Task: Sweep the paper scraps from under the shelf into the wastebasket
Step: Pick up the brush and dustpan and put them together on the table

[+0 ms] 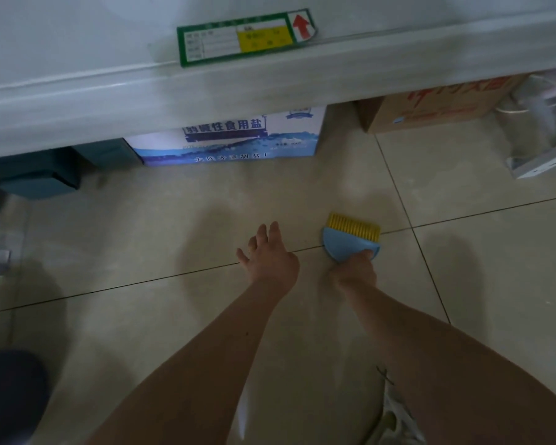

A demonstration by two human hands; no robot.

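My right hand (355, 269) grips a small blue hand brush (347, 244) with yellow bristles, which point toward the shelf and rest near the tiled floor. My left hand (267, 255) hovers open just left of the brush, fingers spread, holding nothing. The white shelf edge (270, 78) runs across the top, with a green-framed price label (244, 36) on it. No paper scraps and no wastebasket can be made out; a dark round shape (10, 390) sits at the lower left, too blurred to identify.
Under the shelf stand a blue-and-white salt carton (238, 139), a brown cardboard box (430, 107) to the right and teal plastic items (45, 175) to the left. Clear plastic wrapping and a white bracket (546, 155) lie at far right. My shoe (395, 415) is at the bottom.
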